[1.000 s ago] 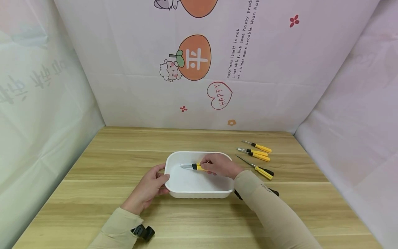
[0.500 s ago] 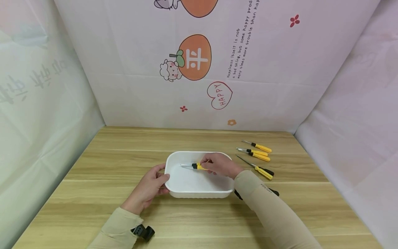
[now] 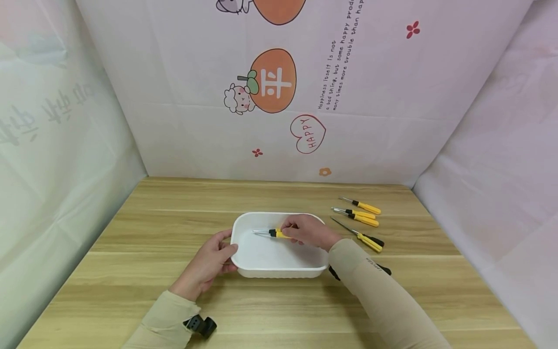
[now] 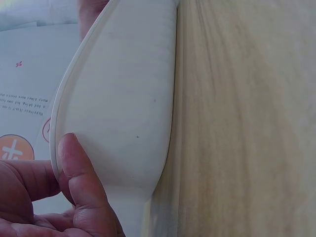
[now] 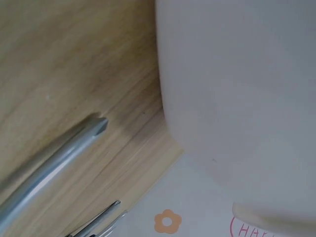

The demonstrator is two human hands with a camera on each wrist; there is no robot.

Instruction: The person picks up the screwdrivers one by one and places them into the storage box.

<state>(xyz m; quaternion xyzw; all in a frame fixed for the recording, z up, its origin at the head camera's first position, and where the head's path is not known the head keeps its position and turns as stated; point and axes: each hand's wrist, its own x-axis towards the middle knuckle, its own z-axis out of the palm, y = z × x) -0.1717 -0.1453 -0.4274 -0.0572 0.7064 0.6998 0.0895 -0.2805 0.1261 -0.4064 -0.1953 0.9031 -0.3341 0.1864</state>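
Two yellow-and-black screwdrivers are inside the white box, long axes nearly parallel to the far edge of the table, tips pointing left, away from the right hand, which pinches their handle end; the left hand grips the box's left edge.

Screwdrivers, seemingly two, yellow-black, in white tray, shafts leftward.

white tray, inside | near screwdriver, at the right hand: sits slightly farther toward the far side than one second ago | its shaft: now closer alongside that of the far screwdriver | spacing between the two tips: narrower | extent: small, in place by half a second ago
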